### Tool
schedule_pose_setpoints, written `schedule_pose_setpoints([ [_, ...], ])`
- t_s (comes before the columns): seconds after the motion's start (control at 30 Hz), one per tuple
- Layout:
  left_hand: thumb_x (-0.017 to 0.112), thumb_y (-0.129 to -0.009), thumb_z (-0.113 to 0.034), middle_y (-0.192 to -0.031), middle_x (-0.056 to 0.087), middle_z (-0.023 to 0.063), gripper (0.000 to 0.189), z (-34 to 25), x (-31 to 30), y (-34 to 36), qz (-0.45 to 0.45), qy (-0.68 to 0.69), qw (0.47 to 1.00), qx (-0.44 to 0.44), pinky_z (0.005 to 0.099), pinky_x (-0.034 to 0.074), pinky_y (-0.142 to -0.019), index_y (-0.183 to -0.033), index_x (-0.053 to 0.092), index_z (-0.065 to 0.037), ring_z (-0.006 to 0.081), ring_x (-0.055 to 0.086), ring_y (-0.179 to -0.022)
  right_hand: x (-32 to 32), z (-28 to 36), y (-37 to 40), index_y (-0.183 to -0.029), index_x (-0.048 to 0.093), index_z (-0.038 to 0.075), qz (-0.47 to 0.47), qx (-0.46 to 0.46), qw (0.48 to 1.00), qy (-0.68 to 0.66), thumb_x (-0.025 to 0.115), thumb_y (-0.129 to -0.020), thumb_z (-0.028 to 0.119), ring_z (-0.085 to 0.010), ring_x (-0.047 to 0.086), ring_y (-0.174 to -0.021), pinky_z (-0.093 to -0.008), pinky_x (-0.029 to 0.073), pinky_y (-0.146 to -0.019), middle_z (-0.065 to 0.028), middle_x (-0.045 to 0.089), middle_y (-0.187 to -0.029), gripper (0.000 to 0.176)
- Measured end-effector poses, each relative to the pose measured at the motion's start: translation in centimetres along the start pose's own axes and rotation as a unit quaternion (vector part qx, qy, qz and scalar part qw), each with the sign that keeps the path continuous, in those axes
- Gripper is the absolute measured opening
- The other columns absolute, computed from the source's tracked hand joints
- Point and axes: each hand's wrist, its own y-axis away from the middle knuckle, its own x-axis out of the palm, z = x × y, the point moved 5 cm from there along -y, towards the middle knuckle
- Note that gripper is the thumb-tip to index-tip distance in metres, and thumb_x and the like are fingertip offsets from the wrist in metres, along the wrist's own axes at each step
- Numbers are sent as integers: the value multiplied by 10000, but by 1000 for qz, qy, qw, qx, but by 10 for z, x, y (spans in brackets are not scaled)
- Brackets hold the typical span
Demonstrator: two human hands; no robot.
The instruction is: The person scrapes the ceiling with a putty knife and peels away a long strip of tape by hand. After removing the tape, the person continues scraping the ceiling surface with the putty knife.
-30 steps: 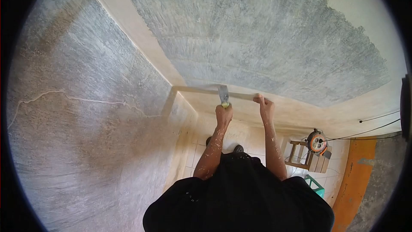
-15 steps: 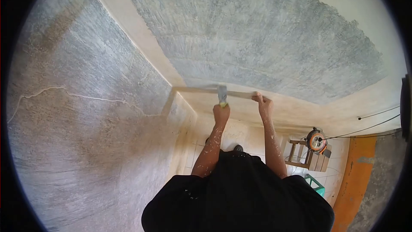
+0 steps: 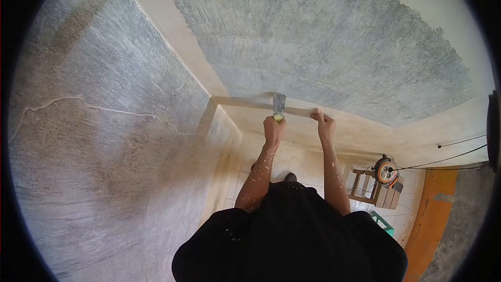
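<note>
My left hand is closed around a scraper with a flat grey metal blade and a bit of yellow showing at the grip. The blade points up the wall and overlaps the lower edge of the grey patch. To its right, my right hand is held at the same wall with fingers curled and thumb side up; what it grips, if anything, I cannot make out. A dark shadow band runs across the wall behind both hands. Pale flecks dot both forearms.
On the left, a rough grey wall with a pale crack line meets this wall at a corner. A cable reel rests on a small wooden stool at right, near a green plastic stool. Cables stretch rightward.
The camera view has shifted slightly, so the wall sits higher in it. The scraper has moved a little right, and its blade has turned from upright to leaning slightly right. My right hand barely moved.
</note>
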Motion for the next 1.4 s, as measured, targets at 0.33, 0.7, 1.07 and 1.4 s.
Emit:
schedule_pose_setpoints([
  [0.33, 621, -786, -165, -630, 610, 273, 280, 2, 2, 3, -33, -4, 999, 2, 434, 472, -559, -664, 611, 86, 398, 662, -697, 1, -3, 2, -869, 752, 49, -5, 5, 1000, -1, 508, -911, 529, -145, 643, -757, -287, 478, -755, -92, 722, -811, 540],
  [0.7, 611, -793, -183, -636, 624, 251, 284, 36, 4, -6, -38, -45, 996, 63, 432, 469, -534, -674, 622, 75, 382, 668, -684, 0, 3, 2, -864, 749, 33, -12, 2, 1000, -4, 502, -921, 519, -142, 647, -800, -287, 478, -787, -98, 722, -812, 548],
  [1.07, 662, -747, -248, -690, 635, 263, 313, 66, 0, -28, -9, -82, 996, 16, 474, 500, -605, -709, 639, 62, 419, 656, -726, 2, 4, 2, -878, 742, 17, -9, 22, 1000, 3, 508, -922, 504, -157, 652, -803, -300, 479, -801, -103, 721, -815, 542],
  [1.4, 647, -756, -240, -660, 623, 265, 347, 75, -22, -15, 14, -119, 993, -8, 439, 492, -578, -722, 608, 103, 380, 663, -666, 4, -2, 3, -862, 749, 49, -45, -3, 999, -30, 545, -899, 505, -154, 633, -712, -295, 473, -696, -109, 713, -776, 501],
])
